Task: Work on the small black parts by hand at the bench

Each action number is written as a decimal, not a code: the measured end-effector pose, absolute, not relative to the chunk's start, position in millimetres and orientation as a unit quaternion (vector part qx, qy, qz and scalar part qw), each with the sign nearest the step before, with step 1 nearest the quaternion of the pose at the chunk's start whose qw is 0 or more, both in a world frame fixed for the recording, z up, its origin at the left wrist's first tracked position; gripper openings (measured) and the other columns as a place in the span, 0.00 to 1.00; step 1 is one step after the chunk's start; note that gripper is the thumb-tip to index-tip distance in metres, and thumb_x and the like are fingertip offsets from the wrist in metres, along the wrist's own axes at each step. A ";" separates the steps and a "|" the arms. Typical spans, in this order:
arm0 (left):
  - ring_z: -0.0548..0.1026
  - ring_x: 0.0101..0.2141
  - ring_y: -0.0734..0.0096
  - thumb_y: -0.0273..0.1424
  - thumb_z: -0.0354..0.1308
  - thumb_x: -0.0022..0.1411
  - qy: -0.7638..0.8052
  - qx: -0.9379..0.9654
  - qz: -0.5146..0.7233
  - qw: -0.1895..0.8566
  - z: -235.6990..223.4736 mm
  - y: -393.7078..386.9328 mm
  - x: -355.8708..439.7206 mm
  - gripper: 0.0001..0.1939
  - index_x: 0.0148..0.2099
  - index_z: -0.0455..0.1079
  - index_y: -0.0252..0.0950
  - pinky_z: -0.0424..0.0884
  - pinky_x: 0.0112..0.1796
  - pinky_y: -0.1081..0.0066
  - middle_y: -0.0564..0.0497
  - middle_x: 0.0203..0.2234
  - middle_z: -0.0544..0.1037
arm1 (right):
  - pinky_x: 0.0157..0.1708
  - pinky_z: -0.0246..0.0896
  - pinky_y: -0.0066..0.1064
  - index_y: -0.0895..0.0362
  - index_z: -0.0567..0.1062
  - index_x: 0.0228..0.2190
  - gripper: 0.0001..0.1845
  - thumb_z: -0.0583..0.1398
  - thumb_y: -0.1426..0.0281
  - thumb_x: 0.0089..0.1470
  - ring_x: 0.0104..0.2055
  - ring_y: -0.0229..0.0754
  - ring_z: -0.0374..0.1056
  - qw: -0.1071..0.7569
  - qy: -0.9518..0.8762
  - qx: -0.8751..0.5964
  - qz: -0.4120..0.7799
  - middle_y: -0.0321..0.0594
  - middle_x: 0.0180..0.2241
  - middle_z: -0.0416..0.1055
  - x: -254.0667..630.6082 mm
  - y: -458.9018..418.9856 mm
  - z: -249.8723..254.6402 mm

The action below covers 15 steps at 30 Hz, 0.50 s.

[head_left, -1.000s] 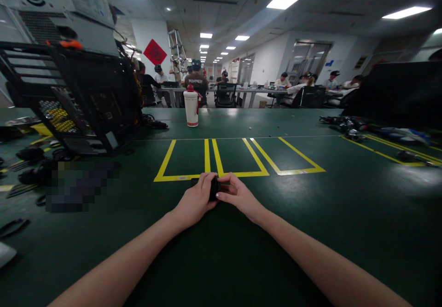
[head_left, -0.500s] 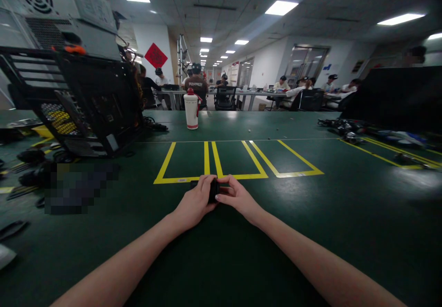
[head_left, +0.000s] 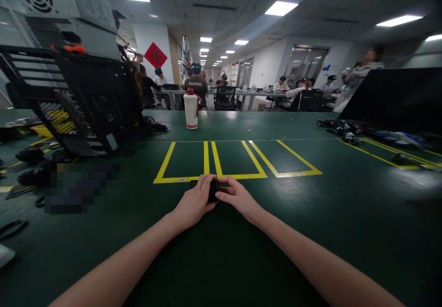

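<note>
A small dark object [head_left: 213,191] sits between my hands, low over the green table; its kind cannot be made out. My left hand [head_left: 196,199] is closed around it from the left, fingers over its top and hiding most of it. On the other side, my right hand [head_left: 238,197] pinches its right edge with thumb and fingertips. Just beyond the hands, yellow tape [head_left: 235,176] marks out several open-backed boxes on the table.
A computer case [head_left: 103,109] with a power supply [head_left: 93,14] on top stands at the left, cables around it. A white bottle [head_left: 191,111] with a red lid stands behind the tape. A black panel [head_left: 397,95] and cables [head_left: 345,127] are at the right.
My hands and the dark object look almost unmoved. In the background at the right, a person has come into fuller view behind the black panel.
</note>
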<state>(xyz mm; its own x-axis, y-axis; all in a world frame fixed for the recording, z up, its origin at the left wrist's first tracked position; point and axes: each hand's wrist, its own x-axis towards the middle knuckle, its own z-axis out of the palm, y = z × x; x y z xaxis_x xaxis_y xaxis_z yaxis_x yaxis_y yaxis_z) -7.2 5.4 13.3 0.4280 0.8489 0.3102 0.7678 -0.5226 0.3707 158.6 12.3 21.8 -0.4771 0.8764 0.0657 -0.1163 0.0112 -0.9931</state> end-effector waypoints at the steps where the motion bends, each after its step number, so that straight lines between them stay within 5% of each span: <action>1: 0.68 0.41 0.64 0.30 0.53 0.52 0.480 0.841 0.235 0.088 13.6 5.0 -7.1 0.31 0.54 0.41 0.40 0.69 0.38 0.64 0.47 0.51 0.54 | 0.47 0.57 0.39 0.54 0.64 0.37 0.17 0.61 0.71 0.42 0.45 0.41 0.63 0.398 -0.593 -0.319 0.624 0.36 0.40 0.64 158.5 12.0 22.0; 7: 0.69 0.41 0.64 0.30 0.53 0.53 0.478 0.843 0.231 0.092 16.2 3.3 -6.5 0.31 0.54 0.40 0.42 0.69 0.38 0.64 0.47 0.52 0.54 | 0.44 0.60 0.38 0.54 0.66 0.33 0.11 0.59 0.70 0.44 0.45 0.42 0.63 0.416 -0.607 -0.323 0.595 0.36 0.38 0.65 157.4 11.2 19.6; 15: 0.69 0.42 0.64 0.29 0.53 0.53 0.479 0.844 0.224 0.089 17.1 3.0 -5.9 0.31 0.54 0.41 0.40 0.69 0.38 0.64 0.46 0.51 0.54 | 0.46 0.58 0.39 0.54 0.65 0.38 0.16 0.59 0.70 0.44 0.45 0.41 0.63 0.412 -0.609 -0.337 0.588 0.38 0.41 0.63 157.8 17.2 13.0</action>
